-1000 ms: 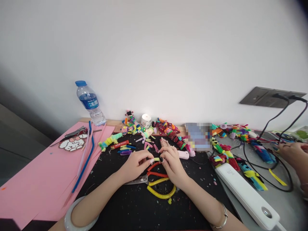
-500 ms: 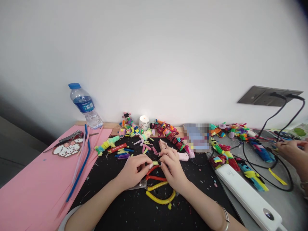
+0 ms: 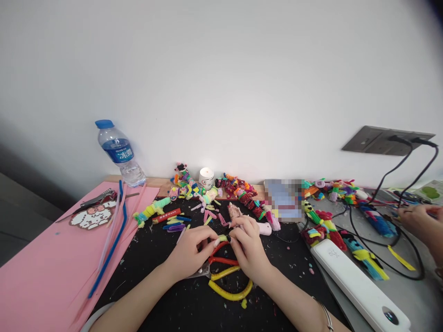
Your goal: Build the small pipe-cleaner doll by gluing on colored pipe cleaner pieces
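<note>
My left hand and my right hand meet over the black mat, fingertips pinched on the two ends of a short light-green pipe cleaner piece. The fingers hide most of that piece. Just under the hands lie red handles and yellow handles of hand tools; their metal head is partly hidden by my left hand. Behind my right hand lies a pink object, its kind unclear. Left of it are small pink pipe cleaner pieces and a bunch of cut pieces.
Colourful pipe cleaner figures line the back, beside a white cup and a phone. Left are a water bottle and long pipe cleaners on pink board. Right are a white device, cables and another person's hand.
The view has shifted slightly. My hands stay pinched on the light-green piece, with hardly any movement.
</note>
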A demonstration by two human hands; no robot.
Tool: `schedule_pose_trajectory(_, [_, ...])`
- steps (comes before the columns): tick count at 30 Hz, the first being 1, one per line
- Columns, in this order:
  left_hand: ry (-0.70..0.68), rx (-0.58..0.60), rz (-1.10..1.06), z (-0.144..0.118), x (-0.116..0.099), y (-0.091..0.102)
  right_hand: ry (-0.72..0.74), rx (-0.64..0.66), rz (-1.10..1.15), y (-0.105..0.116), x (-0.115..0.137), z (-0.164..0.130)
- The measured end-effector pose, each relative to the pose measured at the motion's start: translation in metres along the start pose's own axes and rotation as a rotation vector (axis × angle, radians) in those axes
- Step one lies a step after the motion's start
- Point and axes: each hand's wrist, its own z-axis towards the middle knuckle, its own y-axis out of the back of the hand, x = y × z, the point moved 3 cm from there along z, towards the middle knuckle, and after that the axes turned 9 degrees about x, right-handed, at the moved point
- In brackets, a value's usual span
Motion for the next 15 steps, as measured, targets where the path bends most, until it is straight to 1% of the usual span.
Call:
schedule_pose_trajectory(8, [0.03, 0.07, -0.138, 0.0017, 0.004, 0.0016, -0.004, 0.016, 0.011, -0.0007, -0.0034, 0.0004])
schedule_pose_trajectory(15, [0.067, 0.086, -0.18, 0.0016, 0.0054, -0.0004, 0.022, 0.022, -0.009, -0.0004, -0.0021, -0.001])
